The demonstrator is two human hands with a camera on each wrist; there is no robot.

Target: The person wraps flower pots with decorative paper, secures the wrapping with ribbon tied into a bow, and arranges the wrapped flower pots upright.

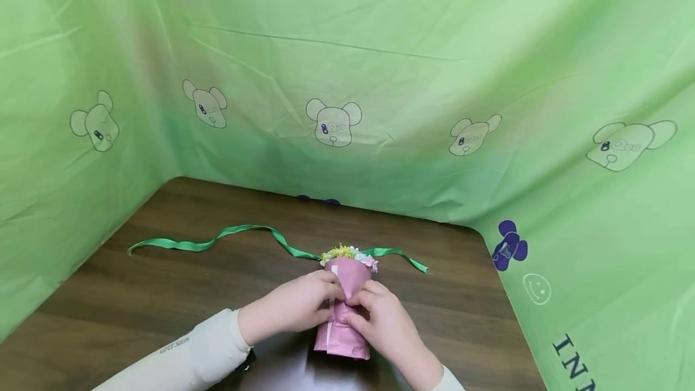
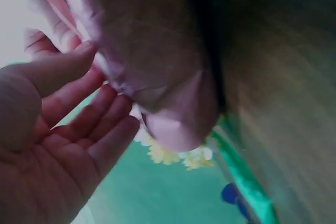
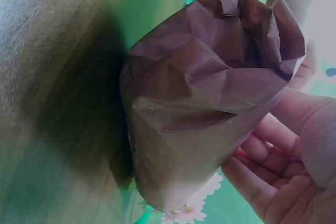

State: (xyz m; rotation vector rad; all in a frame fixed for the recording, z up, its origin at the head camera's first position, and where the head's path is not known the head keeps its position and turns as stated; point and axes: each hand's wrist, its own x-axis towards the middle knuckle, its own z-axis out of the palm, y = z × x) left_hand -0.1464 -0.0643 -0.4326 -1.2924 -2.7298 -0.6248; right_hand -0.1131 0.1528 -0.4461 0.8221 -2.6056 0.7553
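A small bouquet wrapped in pink paper (image 1: 343, 343) lies on the table, its yellow, white and pale pink flowers (image 1: 347, 251) showing at the far end. My left hand (image 1: 297, 303) holds the paper from the left, thumb and fingertips at its middle. From the right, my right hand (image 1: 387, 317) pinches the same narrowed part, its fingertips close to the left ones. The right wrist view shows the crumpled, folded end of the wrap (image 3: 205, 66). A green ribbon (image 1: 239, 231) stretches out on both sides behind the bouquet; its middle is hidden by the flowers.
The dark wooden table (image 1: 228, 282) is enclosed at the back and sides by a green cloth (image 1: 336, 47) printed with bear heads. Its right edge runs close past the short end of the ribbon. A dark item shows under the left sleeve (image 1: 217, 343).
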